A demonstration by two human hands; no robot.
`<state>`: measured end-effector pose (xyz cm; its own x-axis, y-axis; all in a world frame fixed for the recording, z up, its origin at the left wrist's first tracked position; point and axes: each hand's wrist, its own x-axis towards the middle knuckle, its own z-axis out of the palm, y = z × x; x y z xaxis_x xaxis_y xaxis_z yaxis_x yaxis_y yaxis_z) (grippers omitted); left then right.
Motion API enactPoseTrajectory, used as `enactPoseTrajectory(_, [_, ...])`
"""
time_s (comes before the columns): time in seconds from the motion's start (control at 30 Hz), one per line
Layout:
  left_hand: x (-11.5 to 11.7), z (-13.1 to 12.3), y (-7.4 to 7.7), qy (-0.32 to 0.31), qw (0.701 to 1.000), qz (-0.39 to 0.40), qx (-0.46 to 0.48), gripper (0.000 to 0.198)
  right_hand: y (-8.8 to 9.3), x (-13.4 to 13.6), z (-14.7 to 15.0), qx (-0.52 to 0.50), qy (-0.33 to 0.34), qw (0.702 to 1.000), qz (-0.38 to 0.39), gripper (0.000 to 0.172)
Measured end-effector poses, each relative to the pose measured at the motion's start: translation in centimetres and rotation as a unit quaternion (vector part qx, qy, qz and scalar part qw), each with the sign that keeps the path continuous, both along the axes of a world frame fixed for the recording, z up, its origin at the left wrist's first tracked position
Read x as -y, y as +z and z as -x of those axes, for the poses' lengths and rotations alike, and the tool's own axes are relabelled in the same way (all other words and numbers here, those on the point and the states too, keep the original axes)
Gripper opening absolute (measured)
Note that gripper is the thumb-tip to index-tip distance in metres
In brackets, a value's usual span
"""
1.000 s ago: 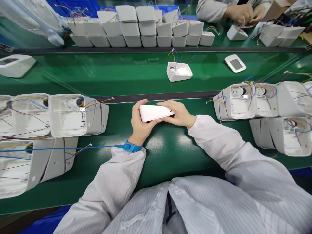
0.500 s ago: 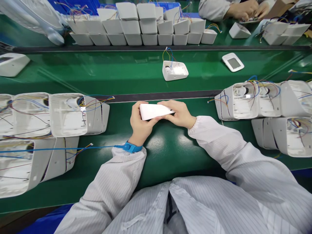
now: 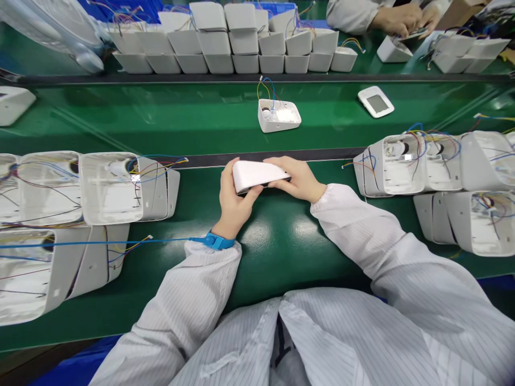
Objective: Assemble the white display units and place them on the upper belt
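Observation:
Between both hands, above the green bench, is a white wedge-shaped plastic housing (image 3: 257,174) with a dark strip along its lower edge. My left hand (image 3: 235,198) closes round its thick left end, thumb at the bottom edge. Around the thin right end, my right hand (image 3: 296,179) grips with fingers on top and thumb below. A blue wrist strap (image 3: 217,242) with a cord circles my left wrist. The inside and underside of the housing are hidden.
Open white housings with wires (image 3: 112,187) are stacked at left, more housings (image 3: 404,163) at right. On the green belt (image 3: 193,118) lie one open housing (image 3: 279,116) and a white panel with a grey screen (image 3: 376,102). Across it, a co-worker's hands (image 3: 406,20) handle a part.
My hands have raised and tilted the housing slightly, so its dark lower edge shows. The open housing and screen panel on the belt have shifted left. The co-worker's hands have moved a little.

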<state>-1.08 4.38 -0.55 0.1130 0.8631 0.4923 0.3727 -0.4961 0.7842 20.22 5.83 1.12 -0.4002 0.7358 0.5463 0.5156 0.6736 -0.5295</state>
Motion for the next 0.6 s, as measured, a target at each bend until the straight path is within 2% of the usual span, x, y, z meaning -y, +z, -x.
enactPoseTrajectory(0.1, [-0.2, -0.3, -0.8, -0.041, 0.997, 0.061, 0.014, 0.074, -0.5, -1.0, -1.3, -0.017, -0.087, 0.994, 0.059, 0.067])
enactPoseTrajectory(0.2, [-0.2, -0.7, -1.0, -0.075, 0.992, 0.098, -0.024, 0.079, -1.0, -2.0, -2.4, -0.06, -0.185, 0.965, 0.176, 0.068])
enactPoseTrajectory(0.27, [-0.1, -1.0, -0.8, -0.081, 0.99, 0.103, -0.059, 0.072, -1.2, -2.5, -2.5, -0.103, -0.217, 0.944, 0.227, 0.066])
enactPoseTrajectory(0.33, [-0.1, -1.2, -0.6, -0.079, 0.989, 0.103, -0.072, 0.061, -1.4, -3.0, -2.1, -0.139, -0.216, 0.933, 0.251, 0.063])
enactPoseTrajectory(0.43, [-0.3, -1.3, -0.6, -0.069, 0.99, 0.098, -0.073, 0.048, -2.0, -4.2, -0.4, -0.195, -0.166, 0.924, 0.283, 0.056])
enactPoseTrajectory(0.53, [-0.4, -1.3, -0.8, -0.059, 0.992, 0.095, -0.061, 0.046, -2.9, -6.5, 2.0, -0.266, -0.11, 0.914, 0.286, 0.05])
enactPoseTrajectory(0.6, [-0.5, -1.2, -0.9, -0.059, 0.993, 0.095, -0.043, 0.049, -3.3, -8.6, 3.4, -0.275, -0.093, 0.921, 0.26, 0.052])
